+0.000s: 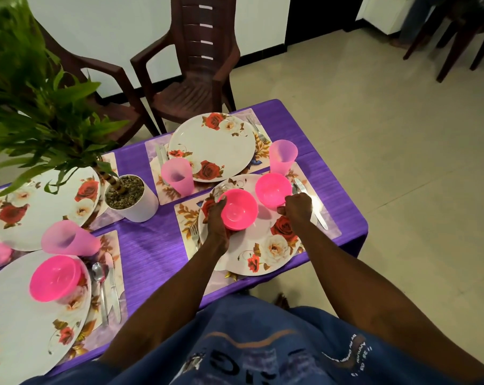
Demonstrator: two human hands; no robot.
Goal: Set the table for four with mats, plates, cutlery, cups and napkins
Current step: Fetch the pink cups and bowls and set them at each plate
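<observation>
My left hand grips a pink bowl from its left side, over the flowered plate of the near right setting. My right hand is curled against the lower right side of a second pink bowl at that plate's far edge and grips it. A spoon and a knife lie on the mat just right of the plate, partly under my right hand. A fork lies left of the plate. A pink cup stands beyond the second bowl.
Three more settings have flowered plates on mats. Another pink cup stands by the far plate. A third pink bowl sits on the near left plate, with a spoon and knife beside it. A potted plant stands mid-table. Brown chairs stand behind.
</observation>
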